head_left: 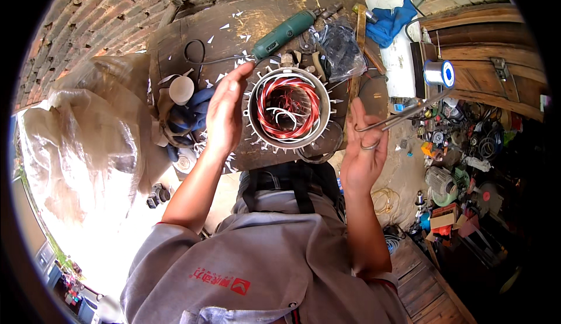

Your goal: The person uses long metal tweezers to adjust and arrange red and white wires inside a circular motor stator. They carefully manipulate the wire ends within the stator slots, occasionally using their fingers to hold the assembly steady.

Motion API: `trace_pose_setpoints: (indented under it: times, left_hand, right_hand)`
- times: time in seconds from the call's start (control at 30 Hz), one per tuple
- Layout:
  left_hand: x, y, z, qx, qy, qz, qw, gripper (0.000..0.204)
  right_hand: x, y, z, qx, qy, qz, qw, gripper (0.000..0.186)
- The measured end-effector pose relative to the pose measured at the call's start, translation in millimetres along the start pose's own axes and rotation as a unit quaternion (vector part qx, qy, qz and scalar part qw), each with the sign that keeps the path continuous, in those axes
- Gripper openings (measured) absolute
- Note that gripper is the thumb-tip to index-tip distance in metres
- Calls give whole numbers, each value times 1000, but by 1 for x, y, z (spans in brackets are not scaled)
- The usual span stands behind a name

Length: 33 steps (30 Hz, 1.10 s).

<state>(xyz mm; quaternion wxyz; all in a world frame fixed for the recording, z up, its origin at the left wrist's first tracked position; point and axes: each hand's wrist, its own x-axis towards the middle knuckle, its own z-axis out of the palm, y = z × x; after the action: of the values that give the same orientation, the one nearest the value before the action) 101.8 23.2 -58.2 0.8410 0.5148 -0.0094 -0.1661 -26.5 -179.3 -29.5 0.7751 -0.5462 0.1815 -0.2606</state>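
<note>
A finned metal motor housing point(252, 116) stands on the workbench between my hands. Inside it sits a ring of red-wrapped copper windings point(312, 99), with white wires looping in the middle. Flat and stretched out, my left hand point(227, 111) is beside the housing's left edge; its fingers hold nothing. To the right of the housing, my right hand point(365, 154) is raised palm up. Long metal scissors point(403, 115) hang on its fingers by the ring handles, blades pointing up and right, away from the windings.
Behind the housing lies a green power tool point(284, 33) near a clear plastic bag point(343, 52). A white paper roll point(181, 90) is at left. A solder spool point(438, 74) and blue cloth point(392, 23) are at right. Motor parts point(443, 184) clutter the floor.
</note>
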Motion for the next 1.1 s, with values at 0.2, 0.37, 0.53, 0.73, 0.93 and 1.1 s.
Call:
trace_pose_setpoints:
  times: [0.2, 0.37, 0.53, 0.73, 0.93, 1.1]
  left_hand:
    - [-6, -6, 23, 36, 5, -30, 999, 60]
    - [-13, -3, 29, -15, 13, -40, 999, 62]
    - [-33, -19, 43, -74, 74, 3, 995, 71]
    - [-63, -34, 72, -54, 140, 80, 985, 74]
    - [-70, -26, 34, -17, 79, 53, 995, 68]
    - [-96, -4, 12, 181, 118, 59, 975, 47]
  right_hand:
    - [15, 22, 50, 118, 41, 73, 989, 25]
    - [20, 16, 55, 128, 46, 118, 984, 26]
    - [45, 1, 50, 58, -10, 155, 986, 32]
    - [80, -5, 41, 35, -83, 218, 972, 33]
    - [77, -29, 18, -93, -125, 45, 987, 22]
    - [39, -123, -22, -112, -275, 317, 901, 20]
